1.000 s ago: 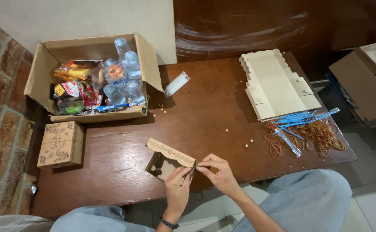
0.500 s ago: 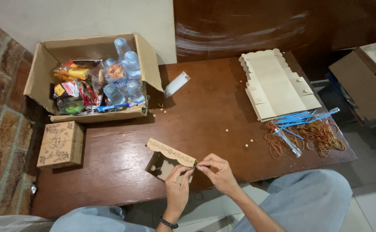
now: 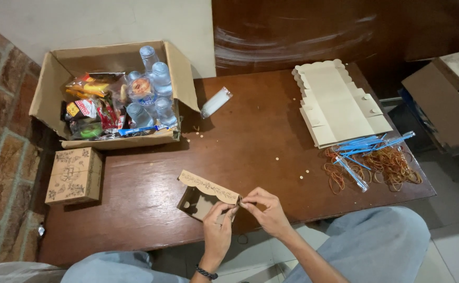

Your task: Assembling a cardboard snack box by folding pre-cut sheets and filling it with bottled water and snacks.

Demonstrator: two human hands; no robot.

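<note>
A small patterned cardboard box (image 3: 200,196), half folded, lies at the near edge of the brown table (image 3: 250,141). My left hand (image 3: 217,228) grips its right end from below. My right hand (image 3: 265,209) pinches the same right corner of the box flap with thumb and fingers. Both hands meet at that corner, above my knees in light jeans.
A large open carton (image 3: 51,84) with water bottles and snack packets stands at the back left. A finished patterned box (image 3: 75,175) sits at the left edge. Flat box blanks (image 3: 339,102), blue straws (image 3: 368,144) and rubber bands (image 3: 389,165) lie at right. A brick wall runs along the left.
My fingers have shifted slightly at the box's right corner; the box and everything else on the table stay where they were.
</note>
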